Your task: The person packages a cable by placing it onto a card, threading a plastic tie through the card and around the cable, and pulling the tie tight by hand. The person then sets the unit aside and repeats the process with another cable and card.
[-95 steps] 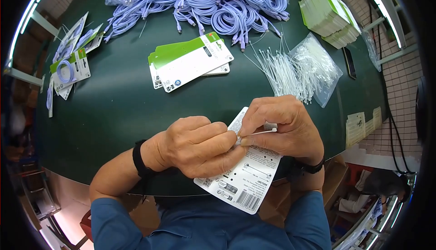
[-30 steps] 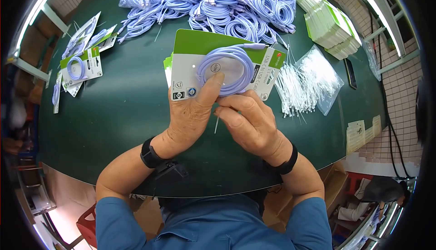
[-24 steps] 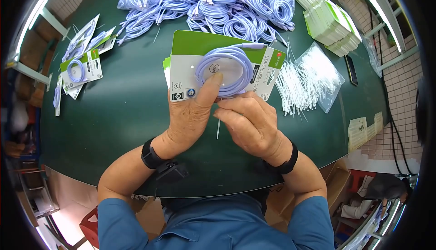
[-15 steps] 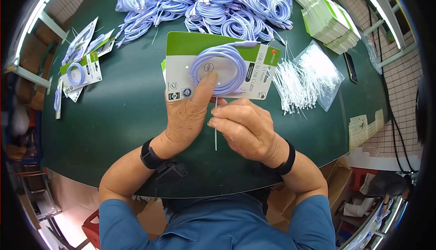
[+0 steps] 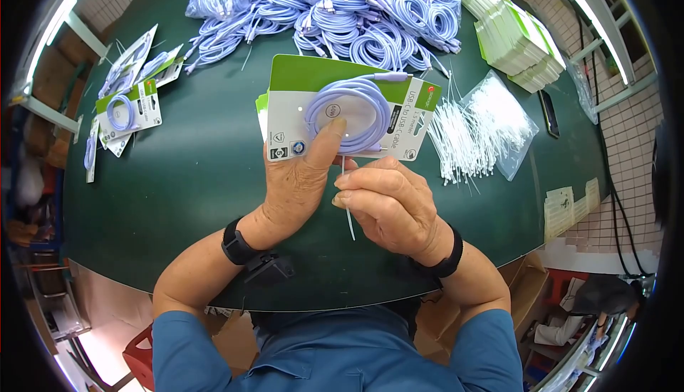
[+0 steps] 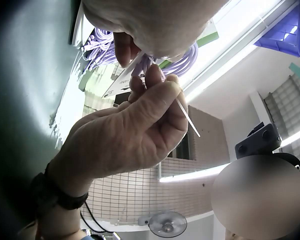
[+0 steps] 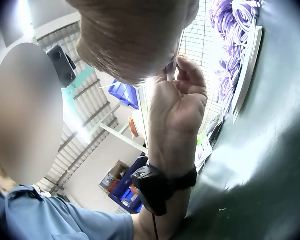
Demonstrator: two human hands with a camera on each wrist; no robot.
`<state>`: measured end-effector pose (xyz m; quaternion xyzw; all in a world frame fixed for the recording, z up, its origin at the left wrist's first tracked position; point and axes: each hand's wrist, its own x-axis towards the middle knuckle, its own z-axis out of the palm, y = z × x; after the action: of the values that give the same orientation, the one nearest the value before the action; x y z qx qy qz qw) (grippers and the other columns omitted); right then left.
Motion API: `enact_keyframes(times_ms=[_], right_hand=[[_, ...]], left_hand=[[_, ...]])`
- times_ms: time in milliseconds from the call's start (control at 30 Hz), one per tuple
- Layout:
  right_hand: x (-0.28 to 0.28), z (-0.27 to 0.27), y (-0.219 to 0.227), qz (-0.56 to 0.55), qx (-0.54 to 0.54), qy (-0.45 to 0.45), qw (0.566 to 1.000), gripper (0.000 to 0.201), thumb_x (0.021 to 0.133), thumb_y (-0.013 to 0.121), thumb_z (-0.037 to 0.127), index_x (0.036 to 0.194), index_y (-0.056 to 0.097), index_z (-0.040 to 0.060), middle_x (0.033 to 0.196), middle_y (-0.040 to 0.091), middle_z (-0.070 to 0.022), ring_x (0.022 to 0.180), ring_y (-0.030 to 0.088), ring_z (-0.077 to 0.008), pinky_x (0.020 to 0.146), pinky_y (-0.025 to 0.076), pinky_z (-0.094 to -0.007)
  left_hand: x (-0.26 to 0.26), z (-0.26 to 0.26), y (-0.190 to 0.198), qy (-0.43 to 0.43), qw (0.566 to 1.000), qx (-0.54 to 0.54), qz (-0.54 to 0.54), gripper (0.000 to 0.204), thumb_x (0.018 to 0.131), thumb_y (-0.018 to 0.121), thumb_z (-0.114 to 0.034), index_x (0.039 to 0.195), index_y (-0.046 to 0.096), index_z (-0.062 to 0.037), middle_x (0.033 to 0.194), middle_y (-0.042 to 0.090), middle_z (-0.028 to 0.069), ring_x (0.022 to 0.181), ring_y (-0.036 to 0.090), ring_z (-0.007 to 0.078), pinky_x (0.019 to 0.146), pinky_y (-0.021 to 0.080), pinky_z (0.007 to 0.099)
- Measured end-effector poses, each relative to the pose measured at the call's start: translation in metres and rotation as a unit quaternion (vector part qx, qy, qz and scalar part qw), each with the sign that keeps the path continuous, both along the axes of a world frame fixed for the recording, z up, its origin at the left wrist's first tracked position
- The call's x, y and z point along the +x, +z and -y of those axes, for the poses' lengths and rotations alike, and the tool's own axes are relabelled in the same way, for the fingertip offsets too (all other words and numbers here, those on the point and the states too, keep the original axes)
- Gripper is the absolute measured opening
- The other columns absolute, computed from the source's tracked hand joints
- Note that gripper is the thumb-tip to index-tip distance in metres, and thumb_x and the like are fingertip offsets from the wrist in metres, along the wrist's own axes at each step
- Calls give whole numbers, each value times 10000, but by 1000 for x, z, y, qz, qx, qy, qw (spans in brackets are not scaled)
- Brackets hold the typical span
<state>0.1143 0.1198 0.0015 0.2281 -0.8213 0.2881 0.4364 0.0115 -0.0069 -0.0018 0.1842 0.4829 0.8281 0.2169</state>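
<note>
My left hand [image 5: 296, 182] grips a green and white packaging card [image 5: 286, 113] by its lower edge, with the thumb laid over a coiled lilac USB cable [image 5: 381, 121] on its front. A thin white cable tie [image 5: 350, 227] hangs below the card. My right hand [image 5: 392, 203] pinches that tie between thumb and forefinger, just under the coil. In the left wrist view, the tie [image 6: 191, 121] sticks out past the right hand's fingertips. The card's back and the left hand's fingers behind it are hidden in the head view.
Lilac cables [image 5: 377, 11] lie heaped at the back, beside a stack of cards [image 5: 516, 39]. Loose cable ties [image 5: 456, 146] and a plastic bag [image 5: 526, 146] lie right, near a phone [image 5: 548, 114]. Cards with cables [image 5: 146, 111] lie left. More cards [image 5: 262, 114] show behind the held one.
The card was back side up and low earlier; it now faces front up, higher, with the coil showing. Over the last second my right hand has slipped down and more of the tie shows.
</note>
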Motion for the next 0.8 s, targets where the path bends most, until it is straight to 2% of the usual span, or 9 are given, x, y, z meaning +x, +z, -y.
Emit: enact_keyframes(times_ms=[100,367,633,800], right_hand=[[-1,0,0,9,6,3,1000,335,763,835,-79,1040,680,26,1055,714,-130,761,700,-248,651,597,-339],[-2,-1,-2,18,0,3,1000,345,758,836,-81,1045,682,32,1029,717,-130,731,687,-247,616,567,-329],[-3,-4,-4,19,-4,1,1000,332,767,833,-83,1040,682,31,1001,718,-133,719,697,-252,615,568,-332],[-2,-4,-2,32,-9,3,999,311,792,820,-96,1036,674,30,979,719,-137,728,707,-248,629,577,-334]], left_hand=[[-2,0,-12,11,996,-28,-86,295,982,725,-102,1242,629,-1,1096,692,84,852,707,137,620,622,275],[-2,-1,-11,9,999,-23,-29,234,973,742,-94,1168,654,1,1010,697,60,748,674,97,558,538,246],[-1,-4,-9,2,1000,-22,-3,221,975,741,-107,1152,661,0,960,711,56,681,659,88,542,522,241],[1,-1,-2,2,998,-56,-25,228,976,741,-119,1153,662,1,931,710,50,664,656,89,536,523,240]])
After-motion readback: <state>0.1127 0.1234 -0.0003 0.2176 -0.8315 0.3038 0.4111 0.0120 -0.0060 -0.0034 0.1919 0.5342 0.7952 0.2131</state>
